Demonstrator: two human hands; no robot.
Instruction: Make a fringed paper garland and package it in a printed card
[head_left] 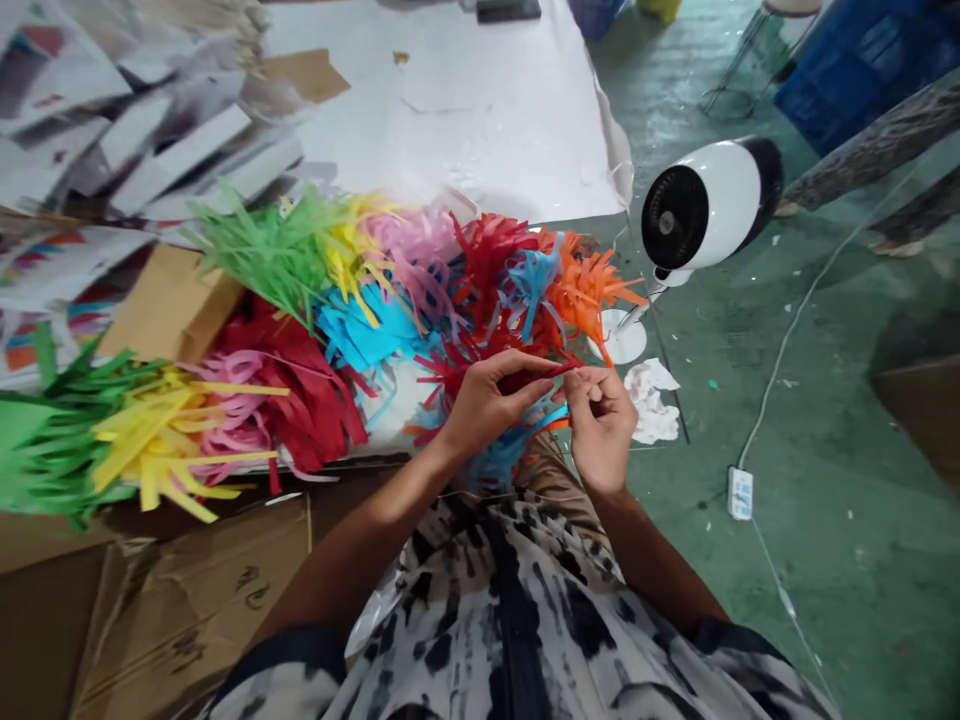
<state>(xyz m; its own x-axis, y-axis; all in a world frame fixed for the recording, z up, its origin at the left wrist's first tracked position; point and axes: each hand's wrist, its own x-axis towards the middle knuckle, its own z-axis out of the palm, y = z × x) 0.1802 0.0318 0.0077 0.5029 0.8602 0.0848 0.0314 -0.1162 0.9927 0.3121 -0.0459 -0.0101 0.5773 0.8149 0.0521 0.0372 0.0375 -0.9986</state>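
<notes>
Pinching red paper strip [544, 374] | L hand [491, 395] curled shut on it, R hand [600, 430] pinching its R tip | strip runs L-R above lap [559, 475], R end tilted far | cardboard [187, 610] L, green floor [840, 560] R

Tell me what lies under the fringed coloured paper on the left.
Flattened brown cardboard shows along the lower edge of the green, yellow, pink and red fringed paper strips. Farther in, the strips cover whatever is beneath them, so it cannot be seen.

The left hand [491, 400] hides part of the red paper strip [544, 375]; a blue crate [862, 80] runs off the top edge
</notes>
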